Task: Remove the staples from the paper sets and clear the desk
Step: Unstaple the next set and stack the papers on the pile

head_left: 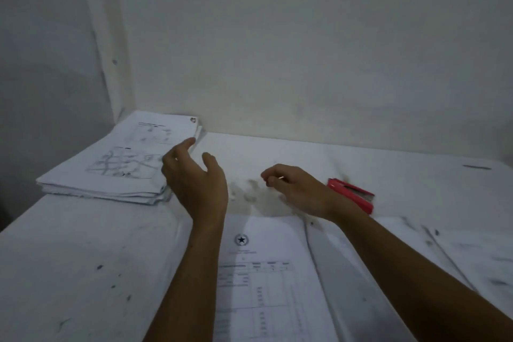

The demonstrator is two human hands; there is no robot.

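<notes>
Head: red stapler [352, 194] behind right hand [297, 189]

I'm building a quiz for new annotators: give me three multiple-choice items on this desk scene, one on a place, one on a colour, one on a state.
1. Where is the paper stack?
A. far left corner of the desk
B. under the staple remover
C. on the floor

2. What colour is the staple remover?
A. blue
B. red
C. black

3. What is the left hand doing?
A. gripping the staple remover
B. pressed flat on the near sheet
C. open beside the stack

Answers: 1 A, it lies by the wall corner; 2 B, its body is red; 3 C, its fingers are relaxed, holding nothing.
</notes>
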